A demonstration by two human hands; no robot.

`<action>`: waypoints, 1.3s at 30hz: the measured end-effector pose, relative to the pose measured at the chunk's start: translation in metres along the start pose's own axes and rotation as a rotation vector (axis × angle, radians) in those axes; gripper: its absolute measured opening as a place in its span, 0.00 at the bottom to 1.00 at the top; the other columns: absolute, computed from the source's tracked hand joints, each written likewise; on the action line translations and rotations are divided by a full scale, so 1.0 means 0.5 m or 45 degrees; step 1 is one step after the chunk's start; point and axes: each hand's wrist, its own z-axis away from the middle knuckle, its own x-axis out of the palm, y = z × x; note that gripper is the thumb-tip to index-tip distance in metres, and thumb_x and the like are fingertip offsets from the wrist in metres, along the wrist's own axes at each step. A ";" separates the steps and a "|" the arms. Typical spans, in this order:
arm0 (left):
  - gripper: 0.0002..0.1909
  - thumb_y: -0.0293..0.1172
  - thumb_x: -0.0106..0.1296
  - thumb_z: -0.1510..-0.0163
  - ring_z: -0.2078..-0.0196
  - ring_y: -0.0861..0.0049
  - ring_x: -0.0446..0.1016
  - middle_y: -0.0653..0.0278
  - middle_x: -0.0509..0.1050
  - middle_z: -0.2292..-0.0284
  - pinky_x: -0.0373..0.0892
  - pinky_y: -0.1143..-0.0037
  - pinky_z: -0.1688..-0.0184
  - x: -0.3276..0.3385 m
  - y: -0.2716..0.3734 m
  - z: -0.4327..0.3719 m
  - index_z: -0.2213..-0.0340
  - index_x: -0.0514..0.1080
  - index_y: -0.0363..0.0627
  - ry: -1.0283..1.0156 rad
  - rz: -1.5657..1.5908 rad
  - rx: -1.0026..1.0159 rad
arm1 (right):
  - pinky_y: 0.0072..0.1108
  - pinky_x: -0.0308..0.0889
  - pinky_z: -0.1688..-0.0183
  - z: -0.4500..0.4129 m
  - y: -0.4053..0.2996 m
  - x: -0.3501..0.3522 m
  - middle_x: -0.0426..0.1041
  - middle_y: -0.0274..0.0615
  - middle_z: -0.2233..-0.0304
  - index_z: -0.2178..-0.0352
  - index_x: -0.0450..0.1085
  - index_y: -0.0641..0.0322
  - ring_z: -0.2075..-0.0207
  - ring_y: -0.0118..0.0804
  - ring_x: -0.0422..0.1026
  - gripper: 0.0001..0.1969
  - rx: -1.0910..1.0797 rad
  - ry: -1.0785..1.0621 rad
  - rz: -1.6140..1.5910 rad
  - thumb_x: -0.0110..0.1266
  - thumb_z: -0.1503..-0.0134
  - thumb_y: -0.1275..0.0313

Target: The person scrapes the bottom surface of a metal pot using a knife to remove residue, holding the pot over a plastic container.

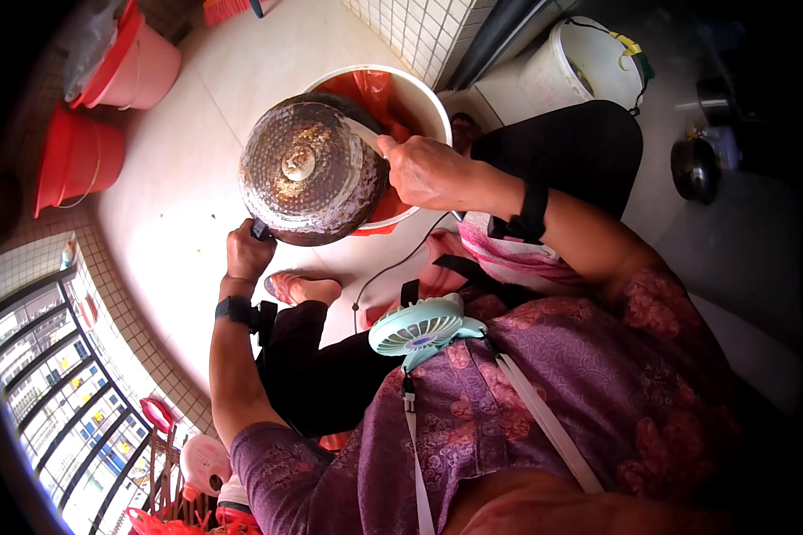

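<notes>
A round metal pan [314, 167] with a scorched, flaking underside is held bottom up, tilted over the left part of a white bucket [435, 107] lined with a red plastic bag [375, 87]. My left hand [249, 253] grips the pan's dark handle at its near left edge. My right hand [423, 172] is closed around a pale, flat-ended tool [361, 132], whose tip touches the pan's underside near its right rim. Whether it is a scraper or a knife, I cannot tell. A teal fan [418, 331] hangs on a strap at my chest.
Pink [150, 73] and red [83, 157] buckets stand at the left. Another white bucket [599, 63] stands at the upper right, beside a tiled wall corner [418, 33]. A dark cable [395, 264] crosses the floor near my foot [314, 291]. Window bars [73, 374] line the lower left.
</notes>
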 end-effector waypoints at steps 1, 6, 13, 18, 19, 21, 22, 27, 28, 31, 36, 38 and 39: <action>0.07 0.27 0.50 0.65 0.77 0.49 0.69 0.44 0.69 0.83 0.66 0.66 0.75 0.000 0.002 0.000 0.81 0.67 0.34 0.006 0.000 0.004 | 0.24 0.65 0.81 -0.004 0.005 0.003 0.64 0.60 0.76 0.87 0.69 0.72 0.84 0.38 0.66 0.10 -0.033 0.001 0.012 0.46 0.64 0.73; 0.08 0.28 0.51 0.64 0.75 0.50 0.69 0.44 0.69 0.82 0.66 0.65 0.73 -0.015 0.016 0.000 0.80 0.68 0.35 -0.020 -0.047 0.003 | 0.22 0.64 0.81 -0.024 0.017 -0.032 0.65 0.53 0.77 0.89 0.68 0.70 0.84 0.37 0.65 0.09 -0.347 0.012 0.468 0.46 0.64 0.73; 0.10 0.30 0.52 0.63 0.74 0.50 0.69 0.44 0.70 0.80 0.67 0.66 0.71 -0.012 0.011 0.000 0.79 0.69 0.35 -0.040 -0.105 -0.140 | 0.28 0.66 0.79 0.044 0.015 -0.025 0.62 0.62 0.70 0.83 0.66 0.81 0.84 0.46 0.68 0.10 -0.171 -0.049 0.007 0.42 0.58 0.78; 0.10 0.31 0.52 0.63 0.73 0.50 0.70 0.44 0.70 0.80 0.67 0.66 0.71 -0.013 0.013 -0.001 0.79 0.69 0.35 -0.038 -0.090 -0.112 | 0.26 0.67 0.79 0.064 -0.002 -0.049 0.61 0.67 0.69 0.83 0.66 0.82 0.84 0.43 0.68 0.11 -0.219 -0.113 0.273 0.42 0.59 0.77; 0.10 0.31 0.52 0.63 0.73 0.50 0.70 0.44 0.70 0.80 0.67 0.66 0.71 -0.013 0.013 -0.002 0.79 0.69 0.35 -0.038 -0.089 -0.112 | 0.26 0.67 0.80 0.060 0.002 -0.043 0.61 0.69 0.67 0.83 0.66 0.82 0.84 0.43 0.69 0.11 -0.110 -0.059 0.118 0.43 0.59 0.77; 0.10 0.31 0.52 0.63 0.73 0.51 0.70 0.44 0.70 0.80 0.67 0.66 0.71 -0.012 0.013 -0.002 0.79 0.69 0.35 -0.051 -0.089 -0.129 | 0.26 0.67 0.80 0.053 -0.001 -0.044 0.61 0.70 0.66 0.83 0.66 0.82 0.84 0.43 0.69 0.11 -0.005 -0.007 -0.036 0.43 0.59 0.77; 0.10 0.31 0.52 0.63 0.73 0.51 0.70 0.44 0.70 0.80 0.67 0.66 0.71 -0.012 0.013 -0.001 0.79 0.69 0.35 -0.050 -0.087 -0.131 | 0.26 0.67 0.80 0.049 -0.007 -0.049 0.62 0.69 0.67 0.82 0.66 0.83 0.84 0.44 0.69 0.11 0.096 -0.005 -0.168 0.43 0.60 0.78; 0.10 0.30 0.52 0.63 0.73 0.49 0.69 0.44 0.70 0.80 0.67 0.66 0.71 -0.010 0.014 -0.003 0.78 0.69 0.35 -0.052 -0.068 -0.119 | 0.28 0.67 0.79 0.042 0.003 -0.052 0.66 0.64 0.74 0.73 0.63 0.87 0.84 0.48 0.69 0.14 0.105 -0.064 -0.213 0.42 0.60 0.79; 0.10 0.30 0.52 0.63 0.73 0.49 0.69 0.44 0.70 0.80 0.67 0.66 0.71 -0.009 0.013 -0.002 0.78 0.69 0.35 -0.056 -0.066 -0.122 | 0.28 0.67 0.79 0.040 0.003 -0.053 0.66 0.62 0.77 0.71 0.61 0.89 0.84 0.49 0.68 0.15 0.073 -0.056 -0.222 0.42 0.60 0.80; 0.09 0.30 0.51 0.63 0.74 0.49 0.69 0.43 0.69 0.80 0.66 0.65 0.71 -0.009 0.014 0.000 0.79 0.69 0.35 -0.026 -0.076 -0.113 | 0.28 0.67 0.79 0.034 -0.012 -0.068 0.66 0.62 0.77 0.71 0.61 0.89 0.84 0.49 0.68 0.15 0.122 -0.068 -0.210 0.42 0.61 0.80; 0.08 0.30 0.51 0.63 0.75 0.49 0.69 0.43 0.69 0.81 0.66 0.65 0.72 -0.017 0.020 -0.004 0.80 0.68 0.36 -0.018 -0.077 -0.088 | 0.26 0.68 0.79 0.036 0.003 -0.062 0.65 0.66 0.71 0.77 0.66 0.85 0.83 0.45 0.69 0.12 0.205 -0.040 -0.193 0.43 0.61 0.79; 0.08 0.30 0.51 0.63 0.75 0.49 0.69 0.44 0.69 0.81 0.66 0.65 0.72 -0.016 0.017 -0.005 0.81 0.68 0.36 -0.019 -0.073 -0.085 | 0.26 0.68 0.79 0.037 0.006 -0.063 0.65 0.67 0.70 0.77 0.67 0.84 0.83 0.44 0.69 0.12 0.116 -0.088 -0.019 0.44 0.61 0.78; 0.08 0.30 0.51 0.63 0.75 0.49 0.69 0.44 0.69 0.82 0.66 0.65 0.73 -0.016 0.015 -0.004 0.81 0.68 0.36 -0.020 -0.070 -0.082 | 0.26 0.68 0.79 0.035 0.004 -0.065 0.65 0.68 0.70 0.77 0.67 0.84 0.82 0.44 0.70 0.13 0.084 -0.105 0.036 0.44 0.61 0.77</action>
